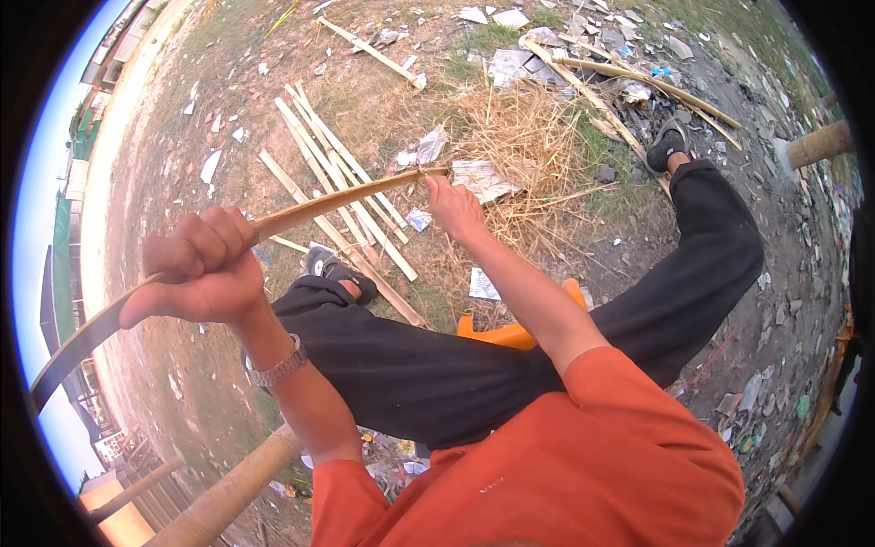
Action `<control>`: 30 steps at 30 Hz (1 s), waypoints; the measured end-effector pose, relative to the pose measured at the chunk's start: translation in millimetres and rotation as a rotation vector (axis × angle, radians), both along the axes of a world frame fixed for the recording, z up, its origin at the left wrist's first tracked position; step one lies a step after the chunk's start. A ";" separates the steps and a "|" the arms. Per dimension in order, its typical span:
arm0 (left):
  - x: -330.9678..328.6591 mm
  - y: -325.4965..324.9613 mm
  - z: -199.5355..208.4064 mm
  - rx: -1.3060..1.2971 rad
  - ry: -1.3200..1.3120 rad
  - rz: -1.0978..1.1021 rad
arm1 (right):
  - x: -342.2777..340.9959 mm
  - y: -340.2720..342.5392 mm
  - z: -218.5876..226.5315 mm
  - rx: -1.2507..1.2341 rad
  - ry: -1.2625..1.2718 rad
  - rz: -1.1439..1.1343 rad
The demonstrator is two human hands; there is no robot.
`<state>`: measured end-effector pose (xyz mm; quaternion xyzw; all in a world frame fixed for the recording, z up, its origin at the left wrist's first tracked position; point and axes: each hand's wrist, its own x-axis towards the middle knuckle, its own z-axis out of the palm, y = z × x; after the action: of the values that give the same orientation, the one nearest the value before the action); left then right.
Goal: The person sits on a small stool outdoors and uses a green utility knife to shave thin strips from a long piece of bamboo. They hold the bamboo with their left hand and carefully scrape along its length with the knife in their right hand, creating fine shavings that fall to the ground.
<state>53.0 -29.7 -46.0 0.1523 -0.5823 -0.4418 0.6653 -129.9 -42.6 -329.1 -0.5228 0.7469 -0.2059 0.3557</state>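
A long bamboo strip runs across in front of me, bowed by the lens, from the lower left to the upper middle. My left hand is wrapped round it in a fist, and the strip's darker end sticks out past the thumb side. A wristwatch sits on that arm. The far end of the strip is at my right hand, whose thumb and fingers are closed on it; the fingertips are partly hidden. Several pale split bamboo strips lie crossed on the ground beyond the strip.
An orange plastic object is between my legs, partly covered by my arm. Beyond it lies a heap of straw-like shavings. Longer bamboo pieces rest among rubble at upper right. A thick bamboo pole stands at lower left.
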 end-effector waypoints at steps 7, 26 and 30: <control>20.6 -15.1 3.6 0.020 -0.010 0.152 | 6.4 -24.9 -5.2 -0.015 0.224 0.114; 8.4 -2.7 -1.1 -0.109 -0.071 -0.098 | 49.4 95.9 219.1 -0.393 -0.393 0.181; 9.0 0.7 -1.6 -0.102 -0.085 -0.066 | 54.1 99.1 219.1 -0.432 -0.244 0.185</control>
<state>62.0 -29.1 -47.6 0.1176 -0.6363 -0.4267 0.6318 -75.8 56.5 -109.9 -0.6237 0.5863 -0.3887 0.3408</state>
